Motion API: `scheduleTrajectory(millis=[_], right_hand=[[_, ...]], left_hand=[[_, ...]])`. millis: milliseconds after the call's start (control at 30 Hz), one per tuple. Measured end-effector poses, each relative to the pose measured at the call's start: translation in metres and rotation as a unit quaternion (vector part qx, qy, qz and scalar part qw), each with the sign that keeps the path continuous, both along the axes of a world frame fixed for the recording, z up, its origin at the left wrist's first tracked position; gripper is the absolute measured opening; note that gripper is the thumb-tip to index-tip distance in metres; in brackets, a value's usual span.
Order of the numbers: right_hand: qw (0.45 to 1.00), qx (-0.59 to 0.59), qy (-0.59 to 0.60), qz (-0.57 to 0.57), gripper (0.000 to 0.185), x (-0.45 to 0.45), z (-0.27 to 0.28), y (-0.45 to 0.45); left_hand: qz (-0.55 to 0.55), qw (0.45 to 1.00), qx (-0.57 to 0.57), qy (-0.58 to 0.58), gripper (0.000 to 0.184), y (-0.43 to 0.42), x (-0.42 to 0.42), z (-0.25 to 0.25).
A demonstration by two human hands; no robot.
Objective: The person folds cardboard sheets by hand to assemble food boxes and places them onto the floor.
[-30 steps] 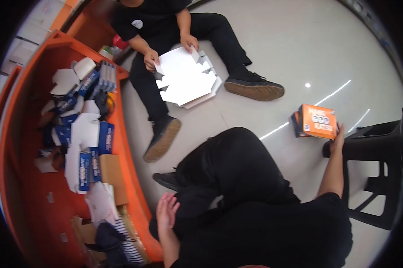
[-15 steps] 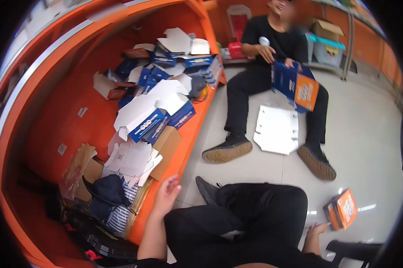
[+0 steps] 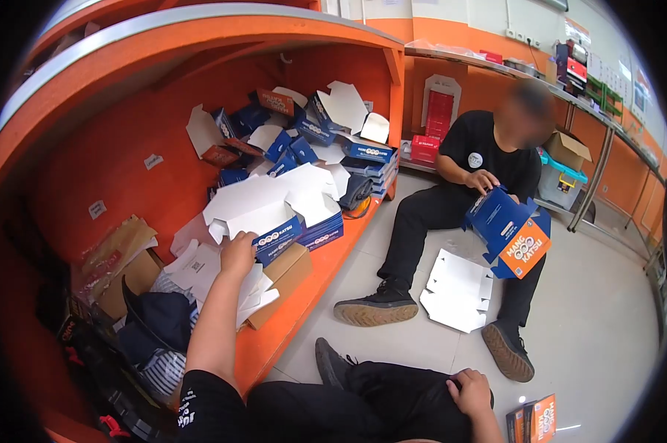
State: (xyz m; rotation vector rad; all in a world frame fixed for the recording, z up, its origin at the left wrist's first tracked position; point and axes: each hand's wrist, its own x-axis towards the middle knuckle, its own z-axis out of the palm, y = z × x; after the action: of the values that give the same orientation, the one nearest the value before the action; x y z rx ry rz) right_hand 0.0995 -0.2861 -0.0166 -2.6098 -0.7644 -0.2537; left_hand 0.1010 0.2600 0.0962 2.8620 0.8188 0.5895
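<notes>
My left hand (image 3: 237, 255) reaches onto the orange shelf, its fingers closed at the near edge of an unfolded white-and-blue carton (image 3: 274, 238) printed "Mang Katsu". This carton lies on top of other blue cartons (image 3: 322, 230), with its white inside facing up. My right hand (image 3: 470, 393) rests on my bent knee, fingers loosely spread and holding nothing. Below that hand, orange cartons (image 3: 534, 421) stand on the floor at the frame's lower edge.
A seated person across from me holds a blue-and-orange carton (image 3: 524, 247). A flat white carton sheet (image 3: 459, 289) lies between their legs. Jumbled cartons (image 3: 274, 140) fill the far shelf (image 3: 308, 299). A dark cap (image 3: 156, 321) and brown cardboard (image 3: 282, 284) lie nearer.
My left hand has moved forward to the unfolded carton. My right hand has left the orange cartons on the floor for my knee. The view has tilted up; the other person's carton has turned.
</notes>
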Motion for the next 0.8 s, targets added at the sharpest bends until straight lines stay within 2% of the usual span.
scheduleTrajectory(millis=[33, 133, 167, 267, 333, 400, 467, 567, 667, 700, 800], right_hand=[[1.0, -0.017, -0.015, 0.019, 0.011, -0.001, 0.001, 0.001], [0.984, 0.107, 0.14, -0.029, 0.013, 0.008, -0.007, 0.002], [0.978, 0.151, 0.142, -0.001, 0.011, 0.015, -0.013, 0.004], [0.916, 0.297, 0.263, 0.054, 0.021, 0.044, -0.007, 0.035], [0.899, 0.319, 0.281, 0.109, 0.033, 0.062, 0.028, 0.072], [0.806, 0.464, 0.335, 0.152, 0.041, 0.069, 0.054, 0.11], [0.673, 0.561, 0.443, 0.193, 0.045, 0.067, 0.077, 0.138], [0.664, 0.589, 0.422, 0.185, 0.036, 0.07, 0.056, 0.153], [0.71, 0.532, 0.432, 0.162, 0.032, 0.079, 0.012, 0.145], [0.698, 0.542, 0.439, 0.162, 0.026, 0.075, 0.014, 0.144], [0.727, 0.544, 0.396, 0.136, 0.024, 0.06, 0.033, 0.144]], left_hand=[[-0.016, 0.998, 0.049, -0.028, 0.017, -0.001, -0.004, -0.005], [-0.054, 0.976, 0.101, -0.186, 0.016, -0.017, -0.026, -0.005], [-0.059, 0.965, 0.108, -0.231, 0.017, -0.033, -0.035, -0.004], [-0.152, 0.95, 0.072, -0.264, 0.018, -0.089, -0.07, -0.006], [-0.196, 0.942, 0.046, -0.27, 0.023, -0.129, -0.093, -0.014], [-0.254, 0.933, 0.046, -0.253, 0.025, -0.162, -0.111, -0.029], [-0.286, 0.937, 0.076, -0.188, 0.025, -0.19, -0.129, -0.039], [-0.305, 0.938, 0.093, -0.134, 0.027, -0.211, -0.149, -0.062], [-0.325, 0.939, 0.076, -0.087, 0.028, -0.221, -0.162, -0.07], [-0.326, 0.94, 0.073, -0.075, 0.029, -0.222, -0.164, -0.07], [-0.335, 0.937, 0.085, -0.044, 0.025, -0.228, -0.16, -0.072]])
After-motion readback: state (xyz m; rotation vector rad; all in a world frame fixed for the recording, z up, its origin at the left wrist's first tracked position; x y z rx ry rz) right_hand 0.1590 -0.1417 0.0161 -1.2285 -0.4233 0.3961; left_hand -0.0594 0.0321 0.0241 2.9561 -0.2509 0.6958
